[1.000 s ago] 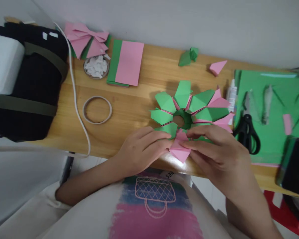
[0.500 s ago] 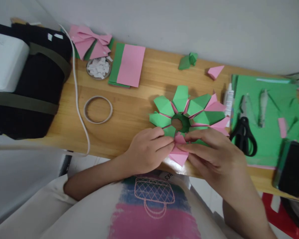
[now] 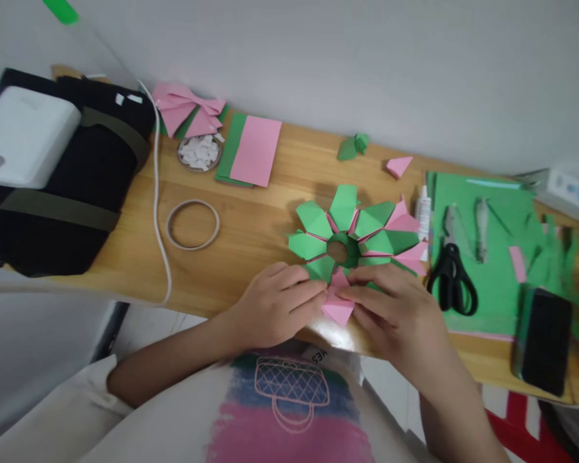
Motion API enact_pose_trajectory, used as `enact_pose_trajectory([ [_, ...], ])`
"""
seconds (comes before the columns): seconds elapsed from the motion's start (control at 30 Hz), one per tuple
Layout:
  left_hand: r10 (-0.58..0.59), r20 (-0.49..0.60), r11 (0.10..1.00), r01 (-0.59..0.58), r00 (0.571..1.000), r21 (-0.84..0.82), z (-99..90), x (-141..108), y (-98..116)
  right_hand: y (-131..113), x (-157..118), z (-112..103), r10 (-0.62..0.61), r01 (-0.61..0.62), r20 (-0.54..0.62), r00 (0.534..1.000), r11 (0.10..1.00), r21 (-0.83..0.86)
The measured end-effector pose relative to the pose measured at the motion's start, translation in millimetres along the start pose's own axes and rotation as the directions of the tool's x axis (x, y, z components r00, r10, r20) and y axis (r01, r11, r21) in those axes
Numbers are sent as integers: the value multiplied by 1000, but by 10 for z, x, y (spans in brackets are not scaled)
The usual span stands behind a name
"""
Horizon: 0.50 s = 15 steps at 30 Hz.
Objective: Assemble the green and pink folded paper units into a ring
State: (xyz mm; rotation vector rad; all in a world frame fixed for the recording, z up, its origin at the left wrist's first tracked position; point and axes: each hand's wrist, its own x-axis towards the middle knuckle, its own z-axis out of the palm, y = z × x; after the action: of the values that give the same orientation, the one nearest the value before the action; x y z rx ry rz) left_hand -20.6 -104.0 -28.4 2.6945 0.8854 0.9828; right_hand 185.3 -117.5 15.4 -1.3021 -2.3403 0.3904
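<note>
Pink folded piece (image 3: 338, 311), set at the lower side of the petalled ring (image 3: 343, 204), just right of and below frame centre: it could crease or skew if the fingertips press unevenly. Sideways force could likewise part it from the adjoining green petal (image 3: 320, 267). The work lies near the lower edge of the table (image 3: 260, 225); a pull toward the bottom of the frame could drag it over that edge.

Grip: the right hand (image 3: 396, 308) pinches the pink folded piece from its right, fingertips on the upper part; the lower point projects free. The left hand (image 3: 274, 307) rests its fingers together at the left side; its thumb is hidden, so closure cannot be told.

Outward: glue tube (image 3: 423, 215) and scissors (image 3: 450, 276) at right, tape roll (image 3: 169, 226) at left
</note>
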Motion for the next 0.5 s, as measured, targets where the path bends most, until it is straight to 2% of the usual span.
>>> enact_pose_trajectory([
  [0.2, 0, 26, 1000, 0, 1000, -10, -119, -57, -82, 0, -53, 19, 40, -40, 1, 999, 998, -45],
  [0.3, -49, 38, 999, 48, 998, 24, -180, -121, -131, -12, -82, 27, 34, -34, -6, 999, 997, -71],
  [0.4, -62, 39, 992, 58, 997, 111, -167, -154, -161, -40, -100, 33, 19, -19, -3, 1000, 992, -126],
  [0.5, -16, 21, 988, 13, 1000, 153, -115, -128, -165, -80, -116, 37, -23, 26, 20, 1000, 986, -164],
])
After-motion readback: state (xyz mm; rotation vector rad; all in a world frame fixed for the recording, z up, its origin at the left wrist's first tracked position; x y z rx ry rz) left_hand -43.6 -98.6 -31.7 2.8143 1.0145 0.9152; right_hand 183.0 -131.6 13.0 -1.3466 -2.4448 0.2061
